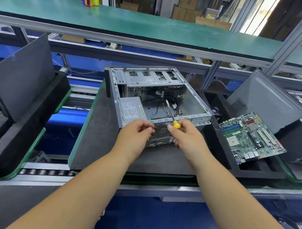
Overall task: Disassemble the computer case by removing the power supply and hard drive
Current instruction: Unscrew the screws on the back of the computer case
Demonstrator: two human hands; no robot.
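Observation:
An open grey computer case (197, 100) lies on its side on a dark foam pad (98, 129). Inside it at the near left sits the grey power supply (131, 109) with a white label, and loose black cables cross the floor of the case. The drive cage (148, 76) is at the far end. My right hand (185, 132) grips a yellow-handled screwdriver (172, 115), its shaft pointing up over the case. My left hand (137, 129) is at the rear panel of the case by the fan grille (161, 131), fingers curled; whether they hold anything is hidden.
A bare motherboard (250, 136) lies on a black tray (258, 167) to the right, with a grey case panel (267, 101) leaning behind it. Another dark panel (23, 75) stands at the left. A roller conveyor (47, 171) runs along the front, a green shelf (133, 23) overhead.

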